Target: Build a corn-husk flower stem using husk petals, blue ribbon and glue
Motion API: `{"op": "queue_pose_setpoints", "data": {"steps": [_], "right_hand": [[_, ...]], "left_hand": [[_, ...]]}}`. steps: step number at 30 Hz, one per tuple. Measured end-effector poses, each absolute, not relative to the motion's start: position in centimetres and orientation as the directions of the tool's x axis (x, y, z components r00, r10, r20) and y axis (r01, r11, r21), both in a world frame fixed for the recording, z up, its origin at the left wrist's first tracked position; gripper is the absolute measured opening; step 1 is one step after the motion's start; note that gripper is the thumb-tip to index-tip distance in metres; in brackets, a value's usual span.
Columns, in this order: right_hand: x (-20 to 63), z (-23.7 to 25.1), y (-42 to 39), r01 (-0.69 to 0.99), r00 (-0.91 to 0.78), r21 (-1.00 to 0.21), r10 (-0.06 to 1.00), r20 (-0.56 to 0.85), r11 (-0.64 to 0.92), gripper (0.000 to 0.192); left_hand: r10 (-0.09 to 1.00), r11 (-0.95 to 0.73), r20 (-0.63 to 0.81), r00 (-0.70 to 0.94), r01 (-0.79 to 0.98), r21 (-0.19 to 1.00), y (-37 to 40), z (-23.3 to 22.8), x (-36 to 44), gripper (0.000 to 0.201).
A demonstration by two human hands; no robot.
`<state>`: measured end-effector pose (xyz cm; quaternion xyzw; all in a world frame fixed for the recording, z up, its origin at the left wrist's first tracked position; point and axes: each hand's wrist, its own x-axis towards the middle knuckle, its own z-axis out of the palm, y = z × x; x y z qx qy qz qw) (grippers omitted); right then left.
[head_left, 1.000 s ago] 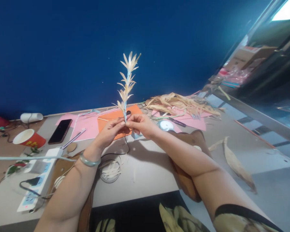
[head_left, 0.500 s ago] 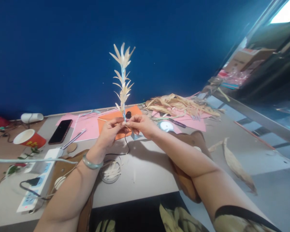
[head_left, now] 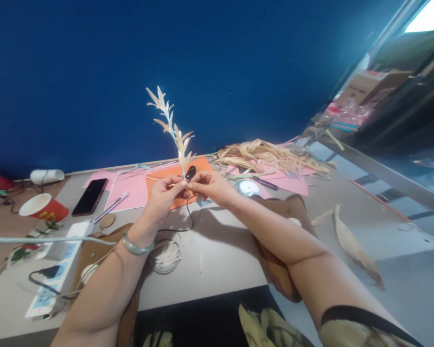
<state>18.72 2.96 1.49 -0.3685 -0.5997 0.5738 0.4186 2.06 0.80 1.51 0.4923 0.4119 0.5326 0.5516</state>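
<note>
Now tilted, the leafy stalk (head_left: 173, 132) leans up and to the left above the table (head_left: 220, 250), where half a second ago it stood nearly upright between the same two hands. The left hand (head_left: 162, 197) and the right hand (head_left: 210, 185) meet at the stalk's foot, fingertips pinched together on its thin blue stem just above the orange sheet (head_left: 173, 185); both hands have barely shifted, and only the stalk's pale top has swung over. A green bangle (head_left: 135, 246) circles the left wrist. On the table, a phone (head_left: 90, 195) lies on the left beside a pink sheet (head_left: 128, 188), with a red cup (head_left: 43, 208) on its side further left and a white power strip (head_left: 56, 274) near the front edge. A heap of dry husks (head_left: 267, 156) sits behind the right hand, well apart from the stalk.
</note>
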Motion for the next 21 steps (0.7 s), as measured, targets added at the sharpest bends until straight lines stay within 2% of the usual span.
{"op": "queue_pose_setpoints", "data": {"steps": [6, 21], "right_hand": [[18.8, 1.7, 2.8, -0.025, -0.376, -0.993, 0.919, 0.119, 0.119, 0.034], [19.3, 2.5, 2.3, 0.062, -0.385, -0.977, 0.908, 0.164, 0.203, 0.035]], "left_hand": [[0.994, -0.079, 0.092, 0.062, -0.177, 0.981, 0.9, 1.6, 1.7, 0.033], [0.993, 0.007, 0.019, 0.113, -0.226, 0.974, 1.2, 2.5, 0.7, 0.037]]}}
